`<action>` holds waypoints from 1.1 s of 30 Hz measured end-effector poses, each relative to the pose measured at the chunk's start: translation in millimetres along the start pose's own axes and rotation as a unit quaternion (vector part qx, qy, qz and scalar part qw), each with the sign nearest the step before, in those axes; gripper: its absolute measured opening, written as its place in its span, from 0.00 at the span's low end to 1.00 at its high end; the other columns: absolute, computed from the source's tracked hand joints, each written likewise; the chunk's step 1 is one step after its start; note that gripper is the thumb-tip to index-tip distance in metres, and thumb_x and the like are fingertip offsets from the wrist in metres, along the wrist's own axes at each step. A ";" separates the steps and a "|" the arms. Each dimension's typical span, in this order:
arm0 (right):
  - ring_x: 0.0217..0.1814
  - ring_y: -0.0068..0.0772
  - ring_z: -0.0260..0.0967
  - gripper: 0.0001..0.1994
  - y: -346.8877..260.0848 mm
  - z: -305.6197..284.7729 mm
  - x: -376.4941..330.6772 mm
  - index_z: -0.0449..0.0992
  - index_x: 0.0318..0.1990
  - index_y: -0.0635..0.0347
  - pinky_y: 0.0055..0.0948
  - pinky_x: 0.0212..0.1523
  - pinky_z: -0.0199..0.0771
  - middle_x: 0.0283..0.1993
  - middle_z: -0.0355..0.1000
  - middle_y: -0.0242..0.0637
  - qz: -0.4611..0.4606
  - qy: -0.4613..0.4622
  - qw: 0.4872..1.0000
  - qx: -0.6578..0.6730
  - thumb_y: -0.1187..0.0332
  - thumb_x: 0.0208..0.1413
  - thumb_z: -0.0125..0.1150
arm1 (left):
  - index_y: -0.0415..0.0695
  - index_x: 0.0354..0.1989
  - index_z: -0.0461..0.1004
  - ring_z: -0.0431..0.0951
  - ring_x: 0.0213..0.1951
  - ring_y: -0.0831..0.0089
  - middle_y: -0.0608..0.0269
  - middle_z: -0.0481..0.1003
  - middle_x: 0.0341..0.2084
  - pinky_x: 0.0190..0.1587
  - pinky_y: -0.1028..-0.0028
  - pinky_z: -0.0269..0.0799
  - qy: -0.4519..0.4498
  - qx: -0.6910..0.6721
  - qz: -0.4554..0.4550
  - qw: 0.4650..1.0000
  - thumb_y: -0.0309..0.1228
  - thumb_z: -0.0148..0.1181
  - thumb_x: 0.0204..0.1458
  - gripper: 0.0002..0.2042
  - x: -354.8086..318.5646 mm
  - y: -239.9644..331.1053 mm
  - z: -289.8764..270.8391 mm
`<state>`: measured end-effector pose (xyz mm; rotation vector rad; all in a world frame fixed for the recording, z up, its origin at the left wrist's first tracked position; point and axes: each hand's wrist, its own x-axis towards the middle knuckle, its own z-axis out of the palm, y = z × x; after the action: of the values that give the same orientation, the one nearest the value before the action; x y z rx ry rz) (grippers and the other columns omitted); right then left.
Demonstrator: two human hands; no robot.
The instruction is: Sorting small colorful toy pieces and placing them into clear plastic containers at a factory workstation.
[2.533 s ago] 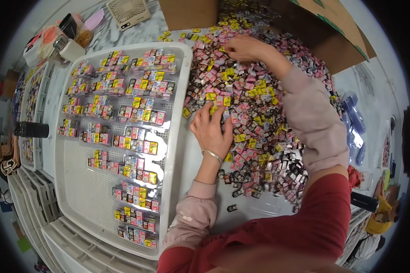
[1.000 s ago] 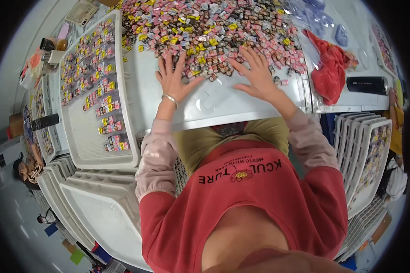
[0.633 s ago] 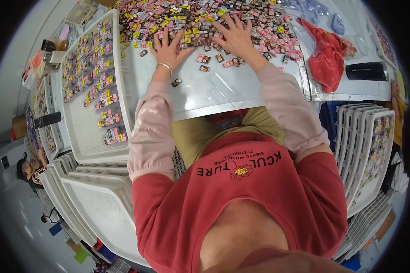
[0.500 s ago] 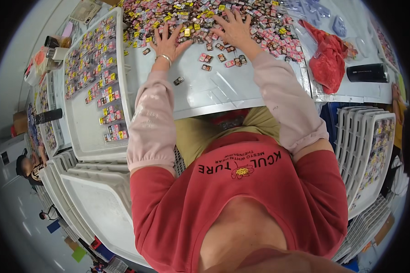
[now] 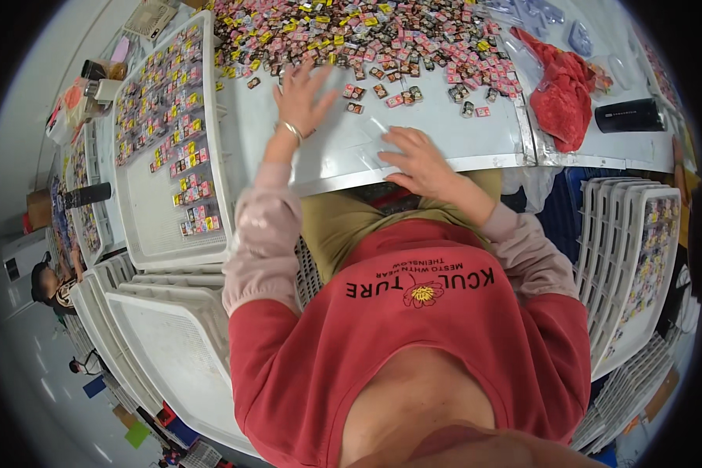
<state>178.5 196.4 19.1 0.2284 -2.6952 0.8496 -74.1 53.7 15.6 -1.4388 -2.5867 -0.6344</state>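
Observation:
My left hand (image 5: 303, 103) is over the table just short of the pile, fingers spread and slightly blurred, with nothing seen in it. Back near the table's front edge is my right hand (image 5: 425, 164), its fingers apart and pointing left. A clear plastic piece (image 5: 377, 125) lies just beyond its fingertips; whether they touch it I cannot make out. The pile of small flat pieces (image 5: 351, 35), pink, black and yellow, covers the far part of the table (image 5: 327, 168). Several stray pieces (image 5: 380, 90) lie between the pile and my hands.
A white tray (image 5: 148, 226) with rows of packed pieces stands at the left, above stacked white trays (image 5: 164, 343). On the right are a red cloth or bag (image 5: 561, 109), a black cylinder (image 5: 630, 115) and more stacked trays (image 5: 600, 249). A person (image 5: 51, 285) is far left.
My right hand has drawn back from the pile toward the table's front edge. My left hand has come back slightly and lifted off the pile's edge. Some pieces at the right have shifted nearer.

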 end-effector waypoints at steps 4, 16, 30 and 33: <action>0.66 0.48 0.54 0.14 11.5 8.3 15.6 0.76 0.43 0.56 0.48 0.63 0.54 0.55 0.66 0.40 -0.052 -0.015 0.998 -0.029 0.72 0.45 0.62 | 0.72 0.61 0.63 0.47 0.67 0.47 0.64 0.56 0.65 0.59 0.33 0.39 -0.036 0.073 0.045 0.996 0.54 0.47 0.55 0.23 -35.3 15.0 14.3; 0.48 0.45 0.67 0.13 69.4 -25.1 36.7 0.77 0.41 0.58 0.38 0.50 0.66 0.47 0.72 0.37 0.048 0.116 0.990 -0.070 0.77 0.44 0.61 | 0.69 0.49 0.75 0.54 0.64 0.57 0.64 0.63 0.60 0.62 0.51 0.44 0.061 0.076 0.017 0.995 0.45 0.49 0.57 0.13 12.1 -8.3 25.9; 0.44 0.46 0.68 0.14 75.2 -23.4 43.7 0.77 0.40 0.57 0.38 0.45 0.70 0.42 0.72 0.38 0.061 0.172 0.982 -0.039 0.81 0.43 0.58 | 0.54 0.37 0.79 0.67 0.48 0.62 0.66 0.72 0.43 0.47 0.63 0.58 0.041 -0.015 0.082 0.996 0.36 0.65 0.42 0.12 -85.4 74.4 -9.1; 0.42 0.46 0.68 0.14 65.5 -13.3 54.9 0.76 0.40 0.57 0.39 0.45 0.71 0.41 0.72 0.38 0.055 0.133 0.989 -0.039 0.79 0.43 0.59 | 0.54 0.32 0.78 0.67 0.43 0.64 0.67 0.71 0.38 0.43 0.64 0.58 0.060 -0.032 0.056 0.996 0.33 0.66 0.39 0.09 -95.5 85.3 -11.2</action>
<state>114.3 254.0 12.9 -0.0489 -2.5019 0.7438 47.7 13.5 23.3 -1.5025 -2.3972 -0.7693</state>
